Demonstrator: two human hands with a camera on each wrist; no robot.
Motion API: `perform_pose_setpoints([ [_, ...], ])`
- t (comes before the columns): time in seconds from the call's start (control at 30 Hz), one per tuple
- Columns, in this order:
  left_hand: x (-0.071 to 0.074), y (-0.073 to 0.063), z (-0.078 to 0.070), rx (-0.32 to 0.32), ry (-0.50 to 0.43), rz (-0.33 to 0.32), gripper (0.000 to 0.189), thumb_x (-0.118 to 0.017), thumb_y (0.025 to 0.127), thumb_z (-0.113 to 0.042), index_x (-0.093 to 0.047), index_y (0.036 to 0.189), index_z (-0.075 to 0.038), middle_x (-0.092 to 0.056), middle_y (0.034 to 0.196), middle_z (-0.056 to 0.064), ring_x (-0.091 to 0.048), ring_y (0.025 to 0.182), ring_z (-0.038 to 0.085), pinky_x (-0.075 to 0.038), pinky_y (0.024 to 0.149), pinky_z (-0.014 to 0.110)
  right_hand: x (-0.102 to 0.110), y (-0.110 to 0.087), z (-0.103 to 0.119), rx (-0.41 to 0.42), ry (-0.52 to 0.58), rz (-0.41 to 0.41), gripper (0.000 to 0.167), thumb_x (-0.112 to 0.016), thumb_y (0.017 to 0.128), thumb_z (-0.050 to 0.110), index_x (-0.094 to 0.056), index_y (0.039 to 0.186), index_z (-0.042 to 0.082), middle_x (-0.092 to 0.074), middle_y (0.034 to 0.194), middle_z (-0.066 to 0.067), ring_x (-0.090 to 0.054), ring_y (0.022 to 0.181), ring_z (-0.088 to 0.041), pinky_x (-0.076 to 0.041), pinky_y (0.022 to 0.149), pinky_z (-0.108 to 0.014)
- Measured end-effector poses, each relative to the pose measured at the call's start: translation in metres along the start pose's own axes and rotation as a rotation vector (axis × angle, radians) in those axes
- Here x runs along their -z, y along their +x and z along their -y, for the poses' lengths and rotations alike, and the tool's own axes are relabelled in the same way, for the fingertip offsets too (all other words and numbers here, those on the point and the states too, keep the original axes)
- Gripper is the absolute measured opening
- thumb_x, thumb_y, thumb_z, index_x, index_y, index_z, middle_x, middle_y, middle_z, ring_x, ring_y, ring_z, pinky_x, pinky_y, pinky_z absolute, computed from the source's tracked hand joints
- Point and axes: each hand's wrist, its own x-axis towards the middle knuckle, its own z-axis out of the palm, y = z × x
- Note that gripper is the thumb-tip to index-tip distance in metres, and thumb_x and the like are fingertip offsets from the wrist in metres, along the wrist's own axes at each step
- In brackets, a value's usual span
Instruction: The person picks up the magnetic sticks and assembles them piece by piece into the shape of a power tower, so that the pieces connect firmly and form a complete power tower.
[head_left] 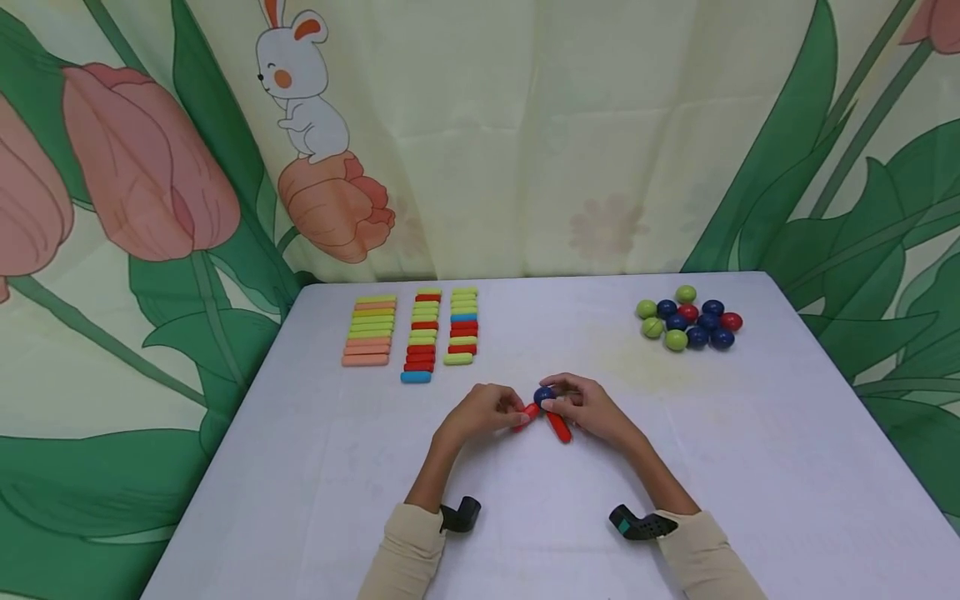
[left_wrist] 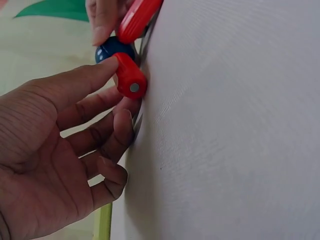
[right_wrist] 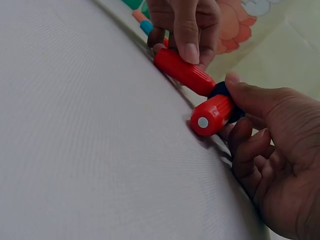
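- A glossy blue ball (head_left: pixel 543 396) was held near the middle of the tabletop (head_left: pixel 525 517), pinched by the fingers of the right hand (head_left: pixel 591 407).
- A ridged red rod (left_wrist: pixel 132 77), tipped with a grey disc (left_wrist: pixel 134 87), was pinched by the fingers of the left hand (head_left: pixel 486 408), against the ball.
- A second red rod (head_left: pixel 559 428), also disc-tipped, was seen just beside it.

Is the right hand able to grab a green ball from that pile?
Probably yes: nothing stands on the table between the right hand and the nearest green ball. But it's pinching a blue ball, so it may need to let go first.
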Motion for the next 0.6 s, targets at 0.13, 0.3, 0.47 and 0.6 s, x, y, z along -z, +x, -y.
perform_pose_setpoints([
  [0.13, 0.0, 0.001, 0.0, -0.015, -0.001, 0.001, 0.022, -0.073, 0.088, -0.026, -0.069, 0.104, -0.012, -0.064, 0.079, -0.002, -0.057, 0.074, 0.013, -0.05, 0.064, 0.021, -0.002, 0.007, -0.018, 0.021, -0.012, -0.029, 0.038, -0.07, 0.091, 0.023, -0.061, 0.126, 0.009, -0.065, 0.095, -0.014, -0.044, 0.057, -0.011, -0.034, 0.05, -0.02],
  [0.3, -0.001, 0.003, 0.001, -0.043, -0.011, -0.011, 0.029, -0.071, 0.09, -0.027, -0.065, 0.115, -0.013, -0.063, 0.084, -0.001, -0.057, 0.076, 0.013, -0.051, 0.065, 0.022, -0.002, 0.007, -0.02, 0.062, -0.035, -0.03, 0.037, -0.071, 0.09, 0.028, -0.065, 0.122, 0.012, -0.056, 0.076, -0.006, -0.045, 0.056, -0.011, -0.035, 0.048, -0.021],
  [0.47, -0.005, 0.01, -0.001, -0.129, -0.009, -0.005, 0.04, -0.069, 0.091, -0.027, -0.059, 0.128, -0.016, -0.062, 0.104, 0.004, -0.058, 0.09, 0.015, -0.053, 0.071, 0.023, 0.003, 0.01, -0.021, 0.013, -0.007, -0.118, 0.036, -0.066, 0.093, 0.036, -0.064, 0.121, 0.015, -0.062, 0.093, -0.011, -0.049, 0.054, -0.015, -0.043, 0.047, -0.023],
  [0.6, -0.012, 0.014, -0.003, -0.209, 0.097, 0.035, 0.042, -0.066, 0.093, -0.028, -0.059, 0.134, -0.025, -0.057, 0.123, 0.004, -0.055, 0.108, 0.015, -0.052, 0.08, 0.022, 0.02, 0.014, -0.026, 0.041, -0.101, -0.41, 0.029, -0.061, 0.097, 0.033, -0.065, 0.115, 0.011, -0.063, 0.099, -0.012, -0.052, 0.058, -0.016, -0.045, 0.049, -0.022],
])
